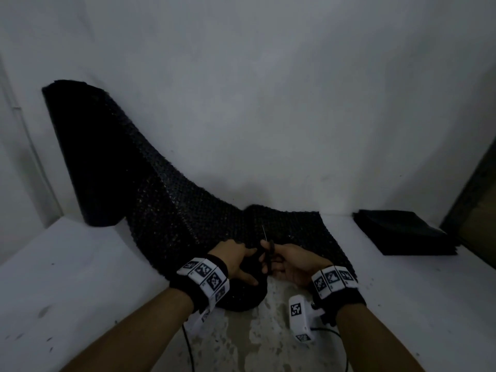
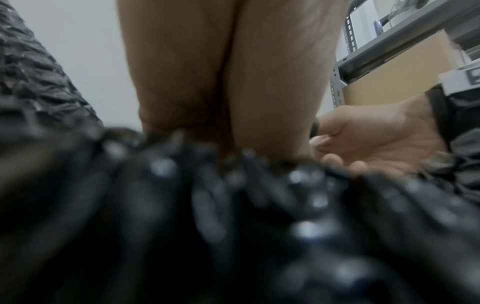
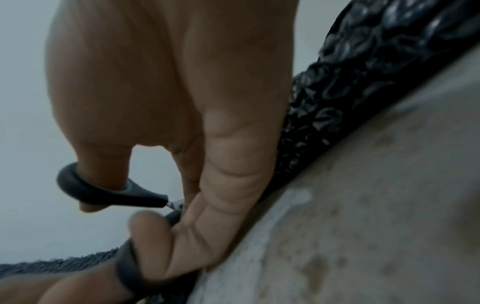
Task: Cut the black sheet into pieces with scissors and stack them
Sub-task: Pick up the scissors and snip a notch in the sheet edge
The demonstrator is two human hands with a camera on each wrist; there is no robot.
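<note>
The cutting step looks to be in hand: the right hand (image 1: pixel 291 264) has thumb and fingers through the dark loops of the scissors (image 1: pixel 267 253), whose thin blade points toward 12 o'clock over the black sheet (image 1: pixel 188 218), while the left hand (image 1: pixel 236 260) grips the sheet's near edge just beside the blades at 9 o'clock, fingers curled over a bunched fold. The sheet (bubbled in texture, it seems) runs from a roll (image 1: pixel 80 157) leaning on the wall at 10 o'clock down across the white table (image 1: pixel 67 277) to the hands. A stack of black pieces (image 1: pixel 402 232) lies well apart at 3 o'clock, near the table's right edge. Next, I judge, the blades must travel toward 12 o'clock across the sheet, with the left hand keeping it taut and its fingers out of the line. There is bare table at 8 o'clock and between sheet and stack; the wall closes in at 12, and the table's near edge lies under the wrists.
</note>
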